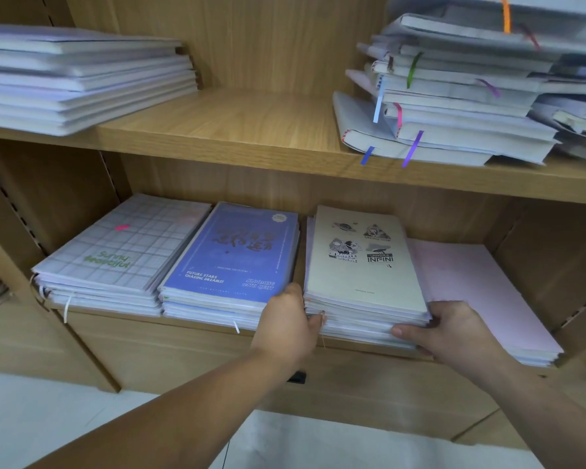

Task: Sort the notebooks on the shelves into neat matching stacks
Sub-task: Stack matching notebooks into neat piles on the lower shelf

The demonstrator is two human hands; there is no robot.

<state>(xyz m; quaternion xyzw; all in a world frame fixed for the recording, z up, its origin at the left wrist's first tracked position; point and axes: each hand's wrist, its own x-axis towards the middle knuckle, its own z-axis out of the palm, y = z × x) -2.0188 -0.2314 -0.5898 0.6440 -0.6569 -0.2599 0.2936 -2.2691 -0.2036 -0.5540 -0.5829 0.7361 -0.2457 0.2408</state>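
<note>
- The cream notebook stack (362,262), whose top cover carries space-themed stickers, lies on the lower shelf (190,321), third from the left of four stacks.
- The left hand (286,324) grips the stack's front left corner: its fingers are tucked into the gap beside the blue stack, its thumb against the front edges.
- The right hand (454,330) holds the front right corner, thumb laid along the page edges, fingers curled round the side (their tips are hidden between this stack and the pink one).
- The blue stack (230,255) sits just left, nearly touching; left of that lies a grid-patterned stack (122,245) with green lettering.
- The pink stack (481,286) lies on the right, partly under the cream stack's edge.
- On the upper shelf (268,130), a tidy white pile (82,79) sits at the left, and a crooked pile (454,106) with coloured ribbon bookmarks (412,148) at the right.
</note>
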